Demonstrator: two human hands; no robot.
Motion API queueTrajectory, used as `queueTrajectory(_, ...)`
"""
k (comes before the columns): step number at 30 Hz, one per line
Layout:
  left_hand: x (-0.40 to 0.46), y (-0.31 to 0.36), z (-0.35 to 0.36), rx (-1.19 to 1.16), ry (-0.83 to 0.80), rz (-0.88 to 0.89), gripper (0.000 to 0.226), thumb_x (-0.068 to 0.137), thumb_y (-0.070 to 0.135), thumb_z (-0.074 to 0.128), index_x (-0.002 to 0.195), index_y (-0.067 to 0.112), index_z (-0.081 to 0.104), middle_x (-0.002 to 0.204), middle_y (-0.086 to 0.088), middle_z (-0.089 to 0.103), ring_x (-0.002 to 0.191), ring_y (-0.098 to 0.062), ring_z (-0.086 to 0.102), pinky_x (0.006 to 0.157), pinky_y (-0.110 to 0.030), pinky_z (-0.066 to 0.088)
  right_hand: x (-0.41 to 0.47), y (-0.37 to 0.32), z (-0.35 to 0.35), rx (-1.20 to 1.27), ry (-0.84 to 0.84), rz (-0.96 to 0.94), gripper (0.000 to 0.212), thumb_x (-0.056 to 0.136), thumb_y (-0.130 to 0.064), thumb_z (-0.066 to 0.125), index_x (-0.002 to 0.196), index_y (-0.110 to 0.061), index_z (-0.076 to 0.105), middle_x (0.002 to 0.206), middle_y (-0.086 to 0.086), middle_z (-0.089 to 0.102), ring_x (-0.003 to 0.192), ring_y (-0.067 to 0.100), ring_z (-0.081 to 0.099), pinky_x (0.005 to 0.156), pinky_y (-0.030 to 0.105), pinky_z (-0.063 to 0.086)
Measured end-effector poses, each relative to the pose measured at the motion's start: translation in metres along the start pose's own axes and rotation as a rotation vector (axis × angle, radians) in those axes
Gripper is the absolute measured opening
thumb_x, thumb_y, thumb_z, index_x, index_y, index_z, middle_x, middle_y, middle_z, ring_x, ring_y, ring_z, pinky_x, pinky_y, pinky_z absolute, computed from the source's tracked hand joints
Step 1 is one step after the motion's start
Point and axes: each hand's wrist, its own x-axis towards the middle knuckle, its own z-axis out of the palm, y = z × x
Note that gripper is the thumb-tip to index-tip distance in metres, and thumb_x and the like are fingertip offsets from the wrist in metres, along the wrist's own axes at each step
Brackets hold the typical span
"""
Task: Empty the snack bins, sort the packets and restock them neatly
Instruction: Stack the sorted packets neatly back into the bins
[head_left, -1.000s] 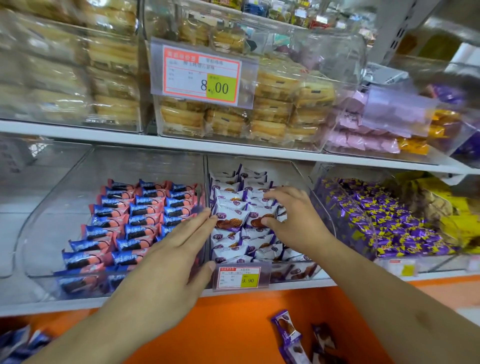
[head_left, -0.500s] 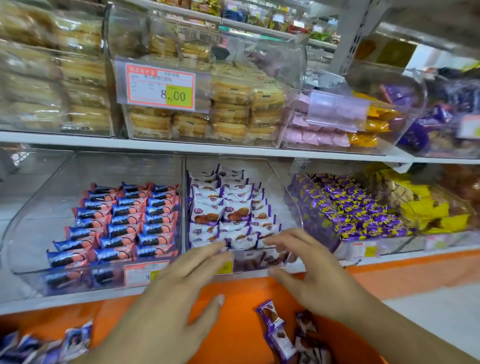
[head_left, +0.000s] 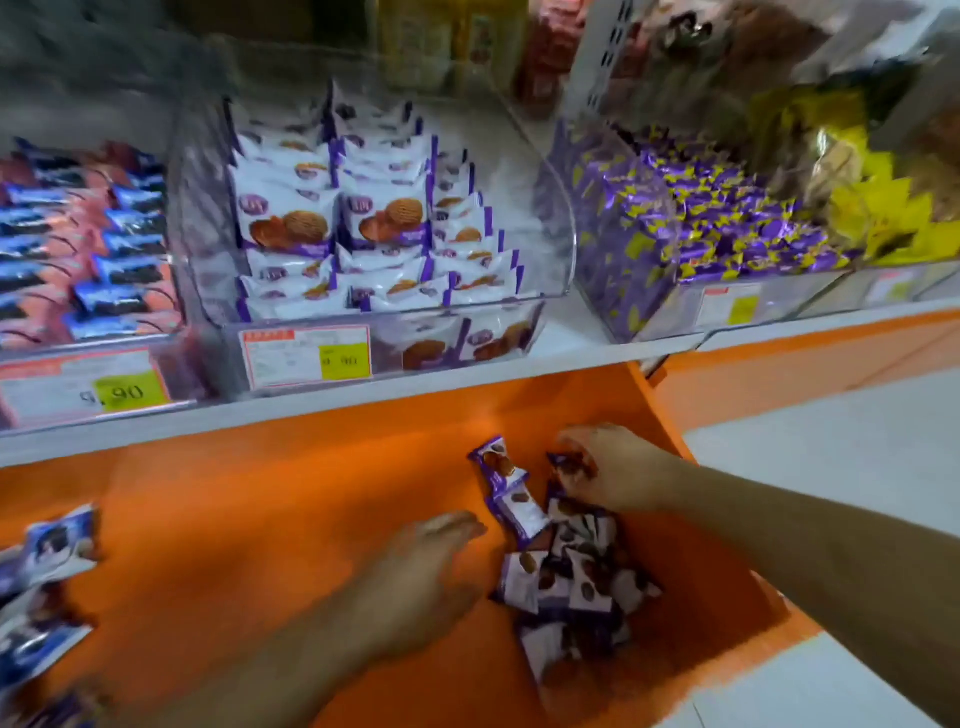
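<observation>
A heap of white-and-purple biscuit packets lies on the orange ledge below the shelf. My right hand is at the top of the heap, its fingers curled round a dark packet. Just left of the heap, my left hand reaches low over the ledge with straight fingers and holds nothing. Above, a clear bin holds neat rows of the same white-and-purple packets.
A bin of blue-and-red packets stands to the left, one of purple-and-yellow packets to the right, with yellow packets beyond. Loose blue-and-white packets lie at the ledge's left end. White floor is on the right.
Both hands have come down from the white-and-purple bin to the orange ledge. My right hand has taken hold of a packet from the heap. The view has tilted downward.
</observation>
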Motion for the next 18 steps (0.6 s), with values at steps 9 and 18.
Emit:
queueTrajectory(9, 0.141, 0.064, 0.077, 0.040, 0.097, 0.214, 0.074, 0.097, 0.037, 0.061, 0.158, 0.045, 0.020, 0.158, 0.011, 0.027, 0.141, -0.022, 0.030, 0.112, -0.042, 0.034, 0.087, 0.011, 0.054, -0.097, -0.049, -0.138, 0.085, 0.091, -0.045, 0.074, 0.162, -0.044, 0.026, 0.169, -0.003, 0.031, 0.158, 0.022, 0.017, 0.128, 0.043, 0.019)
queueTrajectory(18, 0.146, 0.028, 0.090, 0.122, 0.061, 0.169, 0.045, 0.099, 0.034, 0.045, 0.141, 0.048, 0.036, 0.147, 0.006, 0.047, 0.138, -0.023, 0.042, 0.111, -0.040, 0.040, 0.103, -0.013, 0.089, -0.219, -0.048, -0.041, 0.063, 0.090, -0.031, 0.073, 0.144, -0.040, 0.044, 0.134, 0.006, 0.065, 0.118, 0.035, 0.062, 0.100, 0.043, 0.053)
